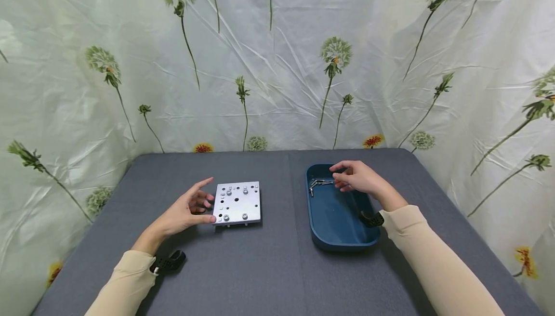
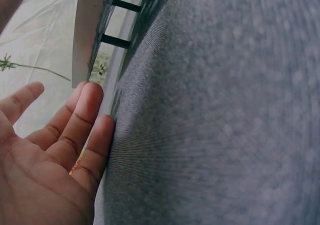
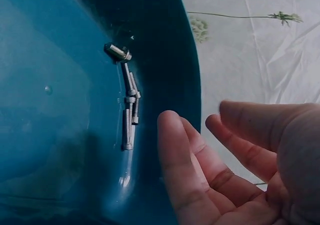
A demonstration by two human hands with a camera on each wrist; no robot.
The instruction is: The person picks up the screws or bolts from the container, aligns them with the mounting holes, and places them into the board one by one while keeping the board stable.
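Note:
A square silver metal plate (image 1: 234,208) with holes and several socket head screws (image 1: 244,216) lies left of centre in the head view. Screw ends under it prop it above the table. At its left edge is my left hand (image 1: 184,214), thumb at the near corner and fingers loosely bent beside it. In the left wrist view, the fingertips (image 2: 92,97) are close to the plate (image 2: 87,30); contact is unclear. Over the far right part of a blue tray (image 1: 340,227) hovers my right hand (image 1: 357,178), holding nothing visible. Several loose screws (image 3: 131,97) lie in the tray, beside its fingers.
The table (image 1: 277,268) is covered with grey cloth. A pale curtain (image 1: 286,65) printed with dandelions hangs behind it and at both sides. Raised walls surround the tray. A black strap (image 1: 168,262) is on the left wrist, another (image 1: 372,218) on the right.

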